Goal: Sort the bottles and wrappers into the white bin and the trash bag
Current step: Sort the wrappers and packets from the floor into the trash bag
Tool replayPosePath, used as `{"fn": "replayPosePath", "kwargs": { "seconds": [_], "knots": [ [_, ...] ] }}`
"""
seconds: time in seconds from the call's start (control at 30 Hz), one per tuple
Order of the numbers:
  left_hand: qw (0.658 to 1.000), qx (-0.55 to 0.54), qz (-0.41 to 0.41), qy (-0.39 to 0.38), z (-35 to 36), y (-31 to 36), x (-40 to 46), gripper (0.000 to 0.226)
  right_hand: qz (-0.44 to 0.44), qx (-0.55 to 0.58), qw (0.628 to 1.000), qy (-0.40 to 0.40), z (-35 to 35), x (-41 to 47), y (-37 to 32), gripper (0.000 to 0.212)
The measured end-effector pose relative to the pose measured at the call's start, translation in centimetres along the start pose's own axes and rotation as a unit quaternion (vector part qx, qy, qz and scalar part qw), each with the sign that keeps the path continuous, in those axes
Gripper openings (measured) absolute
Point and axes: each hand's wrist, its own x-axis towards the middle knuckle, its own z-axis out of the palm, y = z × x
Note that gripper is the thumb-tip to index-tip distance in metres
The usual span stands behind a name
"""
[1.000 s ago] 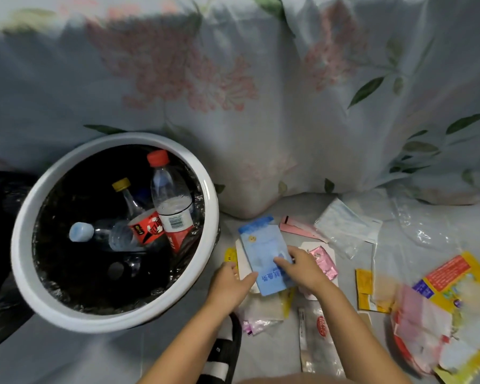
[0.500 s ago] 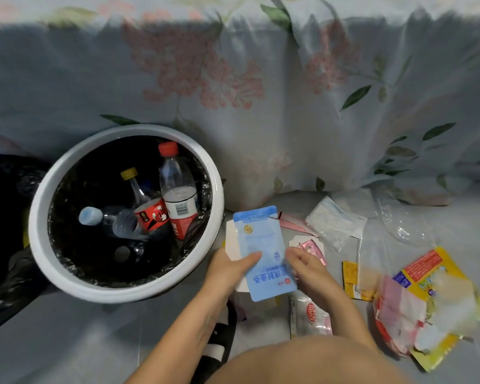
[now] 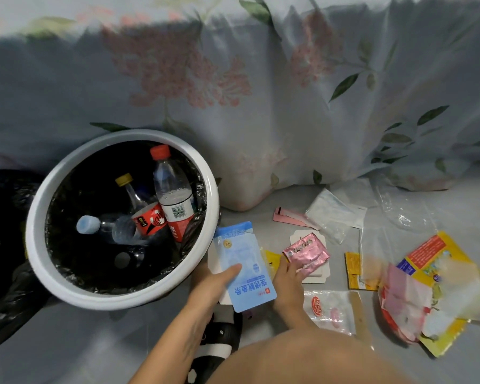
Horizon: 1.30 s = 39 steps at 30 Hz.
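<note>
Left hand (image 3: 215, 286) pinched the blue pouch (image 3: 243, 266), right hand (image 3: 287, 281) gripped the pink wrapper (image 3: 306, 254); I figured I'd best lift both together toward the trash bag (image 3: 3, 245).

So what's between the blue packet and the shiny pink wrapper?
In the head view, the right hand and a yellow wrapper lie between the blue packet and pink foil wrapper.

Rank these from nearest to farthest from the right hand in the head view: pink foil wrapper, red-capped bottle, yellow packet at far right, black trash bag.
1. Pink foil wrapper: at the fingertips of the right hand.
2. Red-capped bottle: to the left, in the white bin.
3. Yellow packet: far right, on the floor.
4. Black trash bag: far left, beyond the bin.
</note>
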Motion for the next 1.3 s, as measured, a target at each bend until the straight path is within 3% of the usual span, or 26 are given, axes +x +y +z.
{"fn": "replayPosePath", "kwargs": {
  "seconds": [0.1, 0.2, 0.3, 0.4, 0.47, 0.53, 0.67, 0.73, 0.83, 1.07, 1.2, 1.3],
  "knots": [
    [1.0, -0.002, 0.004, 0.012, -0.2, -0.5, 0.3, 0.025, 0.051, 0.151, 0.987, 0.024, -0.2, -0.5, 0.1, 0.09],
    [1.0, -0.001, 0.019, 0.022, -0.2, -0.7, 0.4, 0.02, 0.143, 0.331, 0.932, 0.024, -0.3, -0.8, 0.0, 0.101],
    [1.0, 0.001, 0.014, 0.019, 0.0, -0.5, 0.4, 0.018, 0.179, 0.373, 0.91, 0.007, 0.1, -1.0, -0.7, 0.073],
    [1.0, 0.006, 0.013, 0.01, 0.2, -0.5, 0.5, 0.022, 0.198, 0.448, 0.872, 0.011, 0.0, -1.0, -1.8, 0.025],
    [1.0, 0.007, 0.009, 0.008, 0.1, -0.4, 0.4, 0.022, 0.184, 0.439, 0.879, 0.017, 0.0, -0.8, -2.0, 0.02],
    [1.0, 0.005, 0.004, 0.008, -0.1, -0.6, 0.5, 0.023, 0.142, 0.402, 0.905, -0.003, -0.2, -0.8, -1.8, 0.032],
    [1.0, 0.006, -0.011, 0.005, -0.6, -1.1, 0.7, 0.033, 0.119, 0.31, 0.943, 0.006, 0.0, -0.3, -0.7, 0.019],
    [1.0, 0.005, -0.014, 0.007, -0.6, -1.2, 0.7, 0.037, 0.126, 0.326, 0.937, -0.007, -0.2, 0.2, 0.0, 0.028],
    [1.0, 0.012, -0.015, 0.012, -0.5, -1.2, 0.8, 0.05, 0.113, 0.365, 0.924, -0.023, -0.8, 0.6, 1.4, 0.022],
    [0.999, 0.036, 0.004, 0.018, -0.2, -0.8, 0.6, 0.026, 0.149, 0.43, 0.89, 0.043, -3.1, 0.2, 3.0, 0.007],
    [0.999, 0.05, 0.008, 0.016, -0.2, -0.7, 0.1, 0.023, 0.167, 0.493, 0.851, 0.068, -3.7, 0.0, 3.5, 0.043],
    [0.998, 0.052, 0.015, 0.016, 0.0, -0.5, -0.3, 0.023, 0.132, 0.539, 0.825, 0.103, -4.1, -0.4, 3.7, 0.076]
  ]
}}
